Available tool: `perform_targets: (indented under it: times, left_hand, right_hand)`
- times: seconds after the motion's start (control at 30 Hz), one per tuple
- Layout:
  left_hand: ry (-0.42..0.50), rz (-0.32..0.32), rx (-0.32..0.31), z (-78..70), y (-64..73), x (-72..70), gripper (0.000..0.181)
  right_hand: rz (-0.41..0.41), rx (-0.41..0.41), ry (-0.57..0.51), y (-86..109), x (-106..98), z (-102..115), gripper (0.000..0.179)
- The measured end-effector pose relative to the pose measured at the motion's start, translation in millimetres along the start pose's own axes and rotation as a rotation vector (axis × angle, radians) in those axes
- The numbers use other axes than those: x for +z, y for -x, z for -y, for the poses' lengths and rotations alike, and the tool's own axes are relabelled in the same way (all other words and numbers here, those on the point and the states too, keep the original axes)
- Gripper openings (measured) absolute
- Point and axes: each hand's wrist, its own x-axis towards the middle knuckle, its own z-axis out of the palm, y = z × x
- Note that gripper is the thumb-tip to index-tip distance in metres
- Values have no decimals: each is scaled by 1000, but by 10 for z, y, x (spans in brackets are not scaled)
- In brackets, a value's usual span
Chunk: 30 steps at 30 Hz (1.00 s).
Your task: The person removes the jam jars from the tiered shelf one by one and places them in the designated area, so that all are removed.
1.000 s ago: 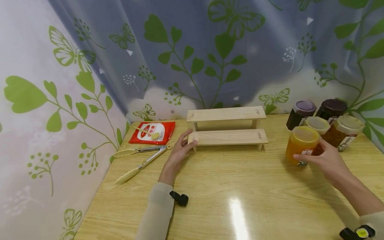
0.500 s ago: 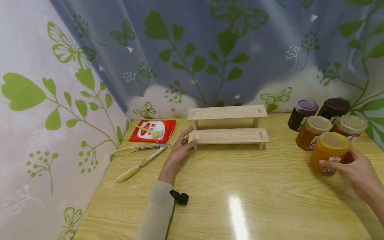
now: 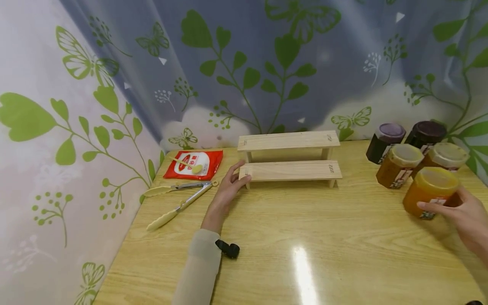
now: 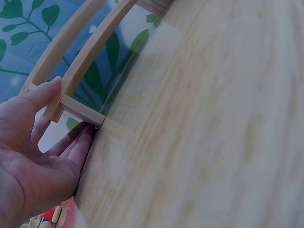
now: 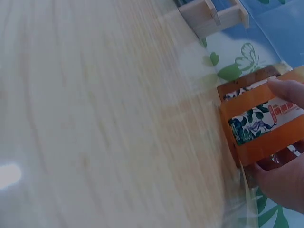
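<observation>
My right hand (image 3: 467, 216) holds a jam jar (image 3: 427, 195) with orange contents, a yellow lid and a printed label. Its thumb lies along the jar's near side, and the jar stands upright in front of the other jars. In the right wrist view the orange jam jar (image 5: 256, 121) fills the space between thumb and fingers. Over on the left, my left hand (image 3: 228, 188) holds the left end of a two-tier wooden shelf (image 3: 289, 170). The left wrist view has the thumb on the plank's end and the fingertips low by the shelf leg (image 4: 81, 111).
Behind the held jar stand an amber jar (image 3: 398, 166), a brown jar (image 3: 447, 153) and two dark jars, one with a purple lid (image 3: 390, 131). Open tongs (image 3: 184, 205) and a red-and-white packet (image 3: 194, 165) lie left on the wooden table (image 3: 274, 237). A patterned curtain borders the back.
My right hand has moved the orange jam jar rightward and slightly nearer me, uncovering the amber jar behind. My left hand stays at the shelf's end.
</observation>
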Motion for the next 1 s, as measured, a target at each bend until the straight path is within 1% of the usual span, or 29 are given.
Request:
perform_targets:
  times: [0.13, 0.27, 0.3, 0.37, 0.53, 0.6, 0.67, 0.7, 0.77, 0.83, 0.9, 0.97, 1.0]
  left_hand:
    - [0, 10, -3, -10, 9, -1, 61]
    - [-4, 13, -4, -11, 8, -11, 61]
    - [-5, 11, -4, -12, 6, -14, 61]
    - [-3, 9, -2, -14, 0, -16, 62]
    - [12, 1, -8, -17, 4, -31, 63]
    - [18, -11, -15, -18, 10, -36, 62]
    - [21, -25, -19, -23, 20, -32, 61]
    - [9, -34, -20, -29, 30, -30, 61]
    - [-44, -60, -13, -61, 71, -12, 60]
    - [-117, -97, 1, -101, 127, 16, 61]
    - [-200, -152, 21, -149, 202, 42, 59]
    - [-260, -194, 68, -196, 291, 32, 56]
    - [-287, -207, 110, -214, 332, 6, 54]
  right_hand:
    - [32, -45, -161, 37, -46, -42, 72]
    - [54, -59, -161, 45, -68, -60, 73]
    - [63, -63, -155, 41, -71, -62, 74]
    - [74, -66, -103, 32, -74, -63, 74]
    - [99, -63, 87, 6, -52, -73, 74]
    - [114, -57, 133, -2, -49, -64, 71]
    - [132, -56, 151, -6, -60, -39, 70]
    - [139, -54, 139, -4, -63, -22, 69]
    - [147, -65, 82, 15, -85, 19, 68]
    - [128, -111, 50, 46, -103, 77, 69]
    - [68, -173, 57, 43, -148, 54, 70]
    - [-21, -247, 130, -24, -238, -37, 69]
    - [-66, -275, 178, -72, -295, -92, 68]
